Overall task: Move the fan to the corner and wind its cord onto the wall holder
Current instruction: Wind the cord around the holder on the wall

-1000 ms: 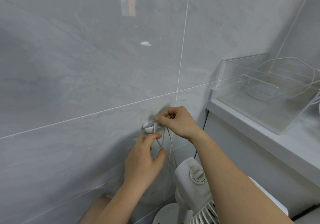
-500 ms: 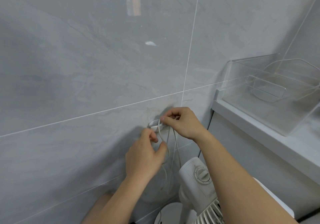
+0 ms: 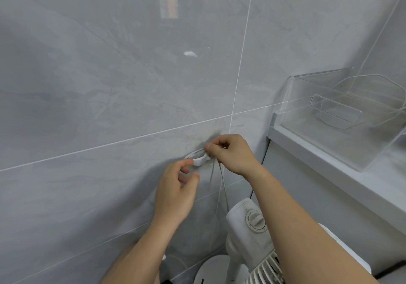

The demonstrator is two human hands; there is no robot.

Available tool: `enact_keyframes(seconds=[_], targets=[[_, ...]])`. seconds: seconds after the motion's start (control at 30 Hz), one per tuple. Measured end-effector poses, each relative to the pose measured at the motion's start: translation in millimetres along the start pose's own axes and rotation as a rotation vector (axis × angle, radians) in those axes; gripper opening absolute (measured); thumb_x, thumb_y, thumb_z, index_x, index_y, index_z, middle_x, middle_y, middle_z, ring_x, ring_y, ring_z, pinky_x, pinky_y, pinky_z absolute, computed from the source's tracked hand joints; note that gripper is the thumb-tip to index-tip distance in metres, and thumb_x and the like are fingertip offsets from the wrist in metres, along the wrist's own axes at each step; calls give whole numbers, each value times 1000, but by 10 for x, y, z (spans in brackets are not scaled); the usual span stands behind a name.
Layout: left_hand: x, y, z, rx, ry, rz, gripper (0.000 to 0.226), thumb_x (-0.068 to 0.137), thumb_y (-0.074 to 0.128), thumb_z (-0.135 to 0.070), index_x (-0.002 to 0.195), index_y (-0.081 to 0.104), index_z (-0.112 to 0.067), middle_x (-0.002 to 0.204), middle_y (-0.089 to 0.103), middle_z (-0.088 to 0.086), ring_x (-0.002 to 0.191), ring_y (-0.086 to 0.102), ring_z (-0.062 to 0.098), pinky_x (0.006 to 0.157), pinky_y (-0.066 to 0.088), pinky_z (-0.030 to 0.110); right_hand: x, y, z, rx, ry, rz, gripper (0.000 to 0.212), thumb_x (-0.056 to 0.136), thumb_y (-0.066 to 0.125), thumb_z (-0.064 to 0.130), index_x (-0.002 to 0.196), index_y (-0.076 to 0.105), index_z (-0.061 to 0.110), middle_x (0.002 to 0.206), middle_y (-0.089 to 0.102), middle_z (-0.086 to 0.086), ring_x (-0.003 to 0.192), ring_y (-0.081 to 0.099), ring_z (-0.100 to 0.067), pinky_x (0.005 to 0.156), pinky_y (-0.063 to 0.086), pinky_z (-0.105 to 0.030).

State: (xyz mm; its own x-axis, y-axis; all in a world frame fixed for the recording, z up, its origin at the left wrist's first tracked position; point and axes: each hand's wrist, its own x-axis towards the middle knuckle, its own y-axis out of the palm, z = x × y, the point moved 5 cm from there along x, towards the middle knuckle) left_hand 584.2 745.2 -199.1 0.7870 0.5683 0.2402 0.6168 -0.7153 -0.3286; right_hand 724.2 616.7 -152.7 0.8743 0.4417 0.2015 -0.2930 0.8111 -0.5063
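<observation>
A small white wall holder (image 3: 199,160) is stuck on the grey tiled wall. The thin white cord (image 3: 222,181) loops over it and hangs down in strands toward the white fan (image 3: 248,224), which stands below by the wall with its dial facing up. My right hand (image 3: 232,153) pinches the cord at the holder's right end. My left hand (image 3: 175,191) is just below the holder, thumb and fingers curled close to it; whether it grips the cord is hidden.
A white ledge (image 3: 329,163) runs along the right, carrying a clear plastic bin (image 3: 342,116). The fan's round base (image 3: 211,270) sits on the floor at the bottom. The tiled wall (image 3: 109,86) fills the left.
My left hand has shifted left and lower, away from the hanging strands. The cord now lies over the holder's top. My right hand stays pinching at the holder.
</observation>
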Motion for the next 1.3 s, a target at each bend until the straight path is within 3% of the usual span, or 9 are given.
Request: enact_keyframes(seconds=[0.23,0.37,0.43,0.53,0.7,0.93,1.03,1.2,1.3], targets=[[-73,81,233,213,-84,138,34,86,64,-36,120,62,-32,109,64,-18,79,60,1,82,53,36,-20,-51,-19,54,91,-42,25,83,66,20,68,68,1,64,69,-17,56,64,-18,68,60,-47],[-114,240,276,194,-108,185,40,87,67,-26,126,60,-29,109,64,-14,83,61,2,80,49,32,-45,-109,-114,-128,169,35,38,80,63,26,48,46,14,47,52,-2,51,60,-22,56,47,-34],[-109,319,290,151,-125,210,40,89,63,-17,127,61,-26,102,65,-10,85,62,7,78,47,30,-78,-64,-169,-223,227,129,38,81,67,35,51,60,13,51,63,2,52,61,-16,56,50,-32],[-122,471,294,141,-137,301,45,92,55,-9,134,58,-25,116,62,-3,101,60,12,87,45,28,-77,-4,-206,-338,189,171,37,75,68,41,70,75,5,57,64,-1,57,54,-14,60,50,-36],[-186,678,118,179,-70,421,46,94,51,-11,139,50,-23,118,53,-8,112,57,14,90,42,26,-93,149,-247,-343,189,355,34,75,75,43,74,77,9,66,68,-3,69,64,-23,71,59,-39],[-240,674,58,357,129,449,46,85,52,-29,132,52,-26,124,62,-7,114,59,20,94,48,38,-75,217,-252,-361,145,420,26,93,69,29,77,75,11,75,68,0,74,58,-14,75,49,-29],[-225,572,4,482,225,404,47,86,50,-38,133,56,-33,121,68,-10,112,61,16,95,48,38,-67,175,-263,-407,158,423,32,94,63,28,65,67,17,74,70,0,70,60,-14,69,48,-27],[-123,269,-295,570,410,92,23,83,52,-39,97,69,-33,88,71,-14,85,66,12,69,50,32,-90,125,-370,-375,289,488,37,105,50,44,79,60,20,77,72,3,68,61,-17,70,48,-29],[-113,242,-395,550,564,21,23,82,58,-33,102,69,-30,112,65,-13,107,59,14,85,48,35,-61,65,-430,-339,320,479,30,105,51,37,88,64,16,75,69,6,71,58,-13,78,46,-29]])
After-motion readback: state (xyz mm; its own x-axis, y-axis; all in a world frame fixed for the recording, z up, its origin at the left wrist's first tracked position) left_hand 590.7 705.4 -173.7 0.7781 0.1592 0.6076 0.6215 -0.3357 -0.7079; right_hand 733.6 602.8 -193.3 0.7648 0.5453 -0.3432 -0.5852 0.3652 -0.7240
